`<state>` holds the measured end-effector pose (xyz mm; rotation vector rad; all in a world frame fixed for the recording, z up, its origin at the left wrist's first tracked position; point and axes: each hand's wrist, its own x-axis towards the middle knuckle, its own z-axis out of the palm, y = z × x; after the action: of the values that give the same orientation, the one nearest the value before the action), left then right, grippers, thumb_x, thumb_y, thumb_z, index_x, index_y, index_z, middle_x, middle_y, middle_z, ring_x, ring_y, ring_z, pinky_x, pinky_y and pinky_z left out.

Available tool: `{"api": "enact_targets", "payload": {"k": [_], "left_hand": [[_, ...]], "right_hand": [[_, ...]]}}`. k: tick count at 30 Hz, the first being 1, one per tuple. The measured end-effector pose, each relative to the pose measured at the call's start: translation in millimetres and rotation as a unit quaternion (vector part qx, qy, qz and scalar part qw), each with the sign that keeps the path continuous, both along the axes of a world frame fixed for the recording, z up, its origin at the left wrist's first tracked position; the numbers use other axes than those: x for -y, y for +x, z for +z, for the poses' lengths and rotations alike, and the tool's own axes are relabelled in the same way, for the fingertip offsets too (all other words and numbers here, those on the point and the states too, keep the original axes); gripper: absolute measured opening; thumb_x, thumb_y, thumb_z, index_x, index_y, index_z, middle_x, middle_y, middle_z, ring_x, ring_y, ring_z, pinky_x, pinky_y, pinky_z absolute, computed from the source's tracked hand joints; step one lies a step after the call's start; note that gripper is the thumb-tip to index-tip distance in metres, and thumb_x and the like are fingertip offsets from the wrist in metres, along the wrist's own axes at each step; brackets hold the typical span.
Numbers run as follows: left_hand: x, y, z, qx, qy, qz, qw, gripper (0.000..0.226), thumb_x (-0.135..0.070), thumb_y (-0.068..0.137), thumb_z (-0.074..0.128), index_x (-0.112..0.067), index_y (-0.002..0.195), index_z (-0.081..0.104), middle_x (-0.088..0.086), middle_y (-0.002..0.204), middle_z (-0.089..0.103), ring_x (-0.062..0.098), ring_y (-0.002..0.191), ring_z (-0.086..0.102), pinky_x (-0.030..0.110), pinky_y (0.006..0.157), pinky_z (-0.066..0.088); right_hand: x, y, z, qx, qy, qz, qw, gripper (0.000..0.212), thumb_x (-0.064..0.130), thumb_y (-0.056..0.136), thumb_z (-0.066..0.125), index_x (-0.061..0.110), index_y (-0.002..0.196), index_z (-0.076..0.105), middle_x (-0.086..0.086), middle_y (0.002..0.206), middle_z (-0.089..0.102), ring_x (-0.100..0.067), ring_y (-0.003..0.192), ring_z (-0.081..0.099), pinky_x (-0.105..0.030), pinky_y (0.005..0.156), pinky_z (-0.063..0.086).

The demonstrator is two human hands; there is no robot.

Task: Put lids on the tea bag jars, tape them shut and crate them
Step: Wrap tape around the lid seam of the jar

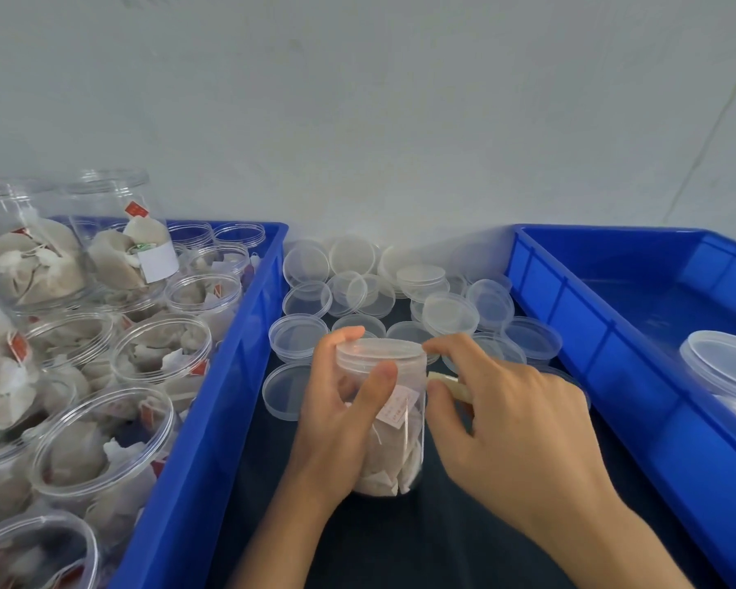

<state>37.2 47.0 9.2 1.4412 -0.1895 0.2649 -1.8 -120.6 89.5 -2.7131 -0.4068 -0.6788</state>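
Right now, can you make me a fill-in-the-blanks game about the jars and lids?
1. The left hand grips a clear plastic jar of tea bags that already wears its ____.
2. The open jars sit in the blue plastic crate on the ____ side.
3. The loose clear round lids lie ____ the two blue crates.

Missing words: lid; left; between

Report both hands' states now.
Left hand: grips the lidded jar.
Right hand: pinches a tape strip beside the jar's lid.
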Motion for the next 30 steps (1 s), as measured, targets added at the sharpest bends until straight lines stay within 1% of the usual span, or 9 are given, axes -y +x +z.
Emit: {"api": "enact_targets", "payload": {"k": [2, 5, 7, 10, 15, 18, 22, 26, 30], "left_hand": [[1, -2, 2, 0.006, -0.028, 0.013, 1.000, 0.061, -0.056, 0.086, 0.071, -0.030, 0.139, 0.053, 0.001, 0.122, 0.075, 0.021, 0.110, 0.075, 0.029, 0.086, 0.060], [0, -1, 4, 0.008, -0.055, 0.030, 0.998, 0.052, -0.047, 0.094, 0.067, -0.021, 0.138, 0.055, -0.002, 0.117, 0.077, 0.018, 0.106, 0.076, 0.023, 0.081, 0.060], [-1, -1, 4, 0.002, -0.066, 0.037, 0.997, 0.048, -0.045, 0.094, 0.059, -0.021, 0.136, 0.056, -0.003, 0.115, 0.077, 0.019, 0.104, 0.076, 0.026, 0.081, 0.061], [-2, -1, 4, -0.012, -0.068, 0.043, 0.997, 0.047, -0.049, 0.093, 0.057, -0.025, 0.134, 0.058, -0.001, 0.115, 0.076, 0.022, 0.104, 0.077, 0.028, 0.080, 0.062], [0, -1, 7, -0.016, -0.037, 0.065, 0.997, 0.045, -0.056, 0.091, 0.059, -0.033, 0.129, 0.057, -0.016, 0.108, 0.077, 0.005, 0.097, 0.076, 0.013, 0.071, 0.056], [2, -1, 8, -0.015, -0.034, 0.072, 0.997, 0.061, -0.064, 0.077, 0.073, -0.034, 0.128, 0.056, -0.015, 0.109, 0.077, 0.008, 0.099, 0.077, 0.017, 0.073, 0.059], [0, 0, 10, -0.010, -0.012, 0.078, 0.997, 0.057, -0.052, 0.076, 0.083, -0.034, 0.123, 0.057, -0.019, 0.105, 0.077, 0.005, 0.092, 0.077, 0.016, 0.071, 0.058], [-5, 1, 12, -0.019, 0.049, 0.074, 0.996, 0.076, -0.071, 0.062, 0.081, -0.042, 0.126, 0.053, -0.026, 0.107, 0.075, 0.001, 0.093, 0.076, 0.017, 0.076, 0.059], [-8, 0, 12, -0.017, 0.095, 0.089, 0.991, 0.066, -0.075, 0.064, 0.079, -0.052, 0.119, 0.052, -0.023, 0.111, 0.073, 0.003, 0.098, 0.075, 0.025, 0.078, 0.061]], "right_hand": [[-5, -2, -3, 0.009, 0.014, -0.014, 1.000, 0.018, 0.045, 0.094, 0.050, 0.035, 0.101, 0.063, 0.019, 0.046, 0.034, 0.000, 0.037, 0.035, -0.019, 0.041, 0.019], [-10, 0, -5, 0.024, 0.021, -0.011, 0.999, 0.014, 0.045, 0.096, 0.049, 0.035, 0.091, 0.058, 0.018, 0.050, 0.040, -0.003, 0.039, 0.042, -0.021, 0.037, 0.028], [-11, 0, -5, 0.030, 0.025, 0.001, 0.999, 0.013, 0.043, 0.096, 0.048, 0.036, 0.092, 0.058, 0.018, 0.052, 0.041, -0.004, 0.040, 0.042, -0.019, 0.038, 0.029], [-10, 2, -6, 0.042, 0.043, 0.011, 0.998, 0.014, 0.043, 0.096, 0.046, 0.039, 0.095, 0.060, 0.020, 0.052, 0.035, -0.001, 0.041, 0.038, -0.015, 0.042, 0.023], [-12, -1, -15, 0.065, 0.076, 0.010, 0.995, 0.026, 0.045, 0.099, 0.047, 0.042, 0.104, 0.073, 0.022, 0.060, 0.053, -0.002, 0.047, 0.045, -0.015, 0.046, 0.030], [-12, 0, -21, 0.074, 0.088, 0.009, 0.993, 0.034, 0.046, 0.100, 0.045, 0.041, 0.102, 0.078, 0.022, 0.064, 0.058, -0.002, 0.050, 0.048, -0.014, 0.046, 0.033], [-7, 8, -21, 0.073, 0.083, 0.022, 0.994, 0.025, 0.044, 0.098, 0.054, 0.042, 0.100, 0.078, 0.022, 0.066, 0.062, -0.005, 0.051, 0.054, -0.020, 0.045, 0.041], [5, 15, -15, 0.049, 0.082, 0.030, 0.995, 0.023, 0.054, 0.096, 0.053, 0.048, 0.098, 0.074, 0.026, 0.069, 0.064, -0.004, 0.058, 0.059, -0.024, 0.050, 0.048], [15, 22, -8, -0.040, 0.040, 0.045, 0.997, 0.028, 0.075, 0.096, 0.040, 0.061, 0.106, 0.062, 0.040, 0.077, 0.064, 0.001, 0.071, 0.064, -0.026, 0.058, 0.051]]}}
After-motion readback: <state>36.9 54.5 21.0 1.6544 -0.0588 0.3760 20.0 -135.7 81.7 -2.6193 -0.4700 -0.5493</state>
